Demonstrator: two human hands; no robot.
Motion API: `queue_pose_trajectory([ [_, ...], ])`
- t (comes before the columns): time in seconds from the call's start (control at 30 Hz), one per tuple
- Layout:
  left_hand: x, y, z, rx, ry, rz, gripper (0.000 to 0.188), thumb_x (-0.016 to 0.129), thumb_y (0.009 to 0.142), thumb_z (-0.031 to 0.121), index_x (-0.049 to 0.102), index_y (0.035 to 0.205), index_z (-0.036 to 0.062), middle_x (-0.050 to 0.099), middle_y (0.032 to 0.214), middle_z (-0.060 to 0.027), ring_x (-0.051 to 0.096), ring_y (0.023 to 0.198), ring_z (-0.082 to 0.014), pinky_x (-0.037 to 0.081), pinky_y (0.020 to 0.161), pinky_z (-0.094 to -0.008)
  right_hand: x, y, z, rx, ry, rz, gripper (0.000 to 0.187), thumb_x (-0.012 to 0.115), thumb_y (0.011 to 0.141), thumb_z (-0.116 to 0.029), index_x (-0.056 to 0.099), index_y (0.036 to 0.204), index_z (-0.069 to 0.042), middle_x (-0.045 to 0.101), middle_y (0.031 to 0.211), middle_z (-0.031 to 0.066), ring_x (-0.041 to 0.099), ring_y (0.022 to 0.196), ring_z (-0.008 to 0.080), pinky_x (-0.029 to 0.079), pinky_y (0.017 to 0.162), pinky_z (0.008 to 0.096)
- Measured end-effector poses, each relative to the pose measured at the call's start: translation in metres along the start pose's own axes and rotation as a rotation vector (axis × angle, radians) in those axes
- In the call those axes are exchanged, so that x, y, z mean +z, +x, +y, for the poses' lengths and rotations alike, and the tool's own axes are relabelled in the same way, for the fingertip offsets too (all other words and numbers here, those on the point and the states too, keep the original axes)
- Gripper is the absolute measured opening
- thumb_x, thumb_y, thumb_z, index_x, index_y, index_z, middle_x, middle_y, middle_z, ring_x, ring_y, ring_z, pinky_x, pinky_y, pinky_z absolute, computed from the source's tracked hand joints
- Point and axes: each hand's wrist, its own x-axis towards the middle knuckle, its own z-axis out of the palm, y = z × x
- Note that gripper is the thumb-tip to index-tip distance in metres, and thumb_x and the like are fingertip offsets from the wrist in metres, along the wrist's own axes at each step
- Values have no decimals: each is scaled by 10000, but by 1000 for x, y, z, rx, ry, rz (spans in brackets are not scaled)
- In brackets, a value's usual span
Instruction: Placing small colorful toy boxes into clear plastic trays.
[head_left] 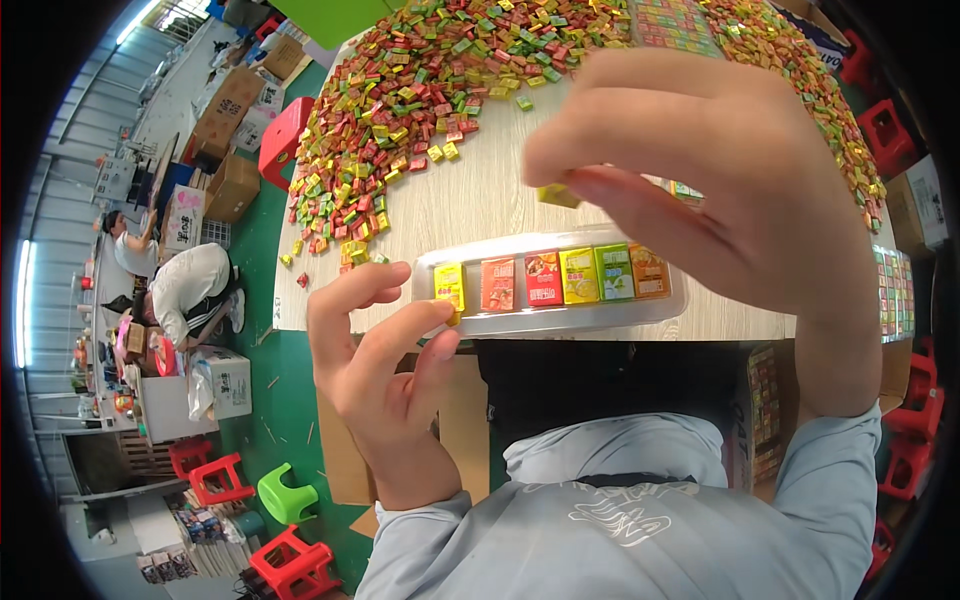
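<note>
Hands filling a clear candy tray

Left hand (385,370) pinched the yellow packet (449,286) at the clear tray (560,322)'s nine-o'clock end, seating it in line. Right hand (720,190) gripped a small yellow candy (557,196) above; loose candies (400,110) lay at twelve o'clock.

Single view, taken from the camera on your head, left of a pair. It looks steeply down and forward over your chest, so your forearms enter from the lower edge. Your right hand (740,190) sits very close to the lens and looms large; your left hand (385,350) lies a little farther off. The wooden table (480,200) fills the upper centre at near range. The fisheye bends straight edges at the rim, where floor and stools (287,495) appear. No second view overlaps.
</note>
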Motion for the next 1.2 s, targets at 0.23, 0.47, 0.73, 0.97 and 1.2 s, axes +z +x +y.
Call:
queue_pose_trajectory([
  [0.23, -5, 3, 2, 171, 304, -26, 209, 833, 824, 280, 812, 988, 152, 698, 1114, -91, 635, 949, -279, 517, 793, -391, -20, -33, 4, 74, -95, -4, 208, 708, 847, 87, 725, 1040, 10, 703, 911, 120, 691, 796, 249, 541, 674, 336],
  [0.47, -3, 6, -4, 327, 379, -36, 231, 782, 912, 391, 787, 976, 169, 711, 1092, -87, 632, 931, -286, 497, 784, -411, -9, -60, -1, 158, 49, 58, 235, 722, 816, 87, 734, 1030, -11, 704, 919, 124, 688, 798, 250, 539, 688, 331],
  [0.73, 0, 13, -3, 192, 192, -32, 247, 776, 891, 329, 707, 925, 94, 713, 1039, -129, 639, 911, -305, 498, 779, -408, 12, -69, -4, 206, 193, 207, 231, 723, 822, 92, 725, 1021, -27, 697, 920, 117, 682, 812, 232, 533, 706, 321],
  [0.97, -19, 50, -6, 121, 21, -368, 432, 742, 795, 186, 692, 1176, -12, 667, 1154, -186, 640, 1027, -364, 507, 939, -433, 16, -73, -3, 202, 201, 220, 235, 689, 845, 104, 700, 1037, -30, 696, 923, 124, 686, 837, 235, 534, 729, 323],
  [1.2, -32, 67, -13, -49, -192, -705, 449, 757, 810, 169, 676, 1209, -19, 685, 1136, -170, 642, 1013, -324, 516, 907, -398, 19, -72, -6, 205, 196, 231, 221, 702, 847, 94, 697, 1029, -31, 697, 928, 124, 688, 835, 233, 536, 734, 328],
])
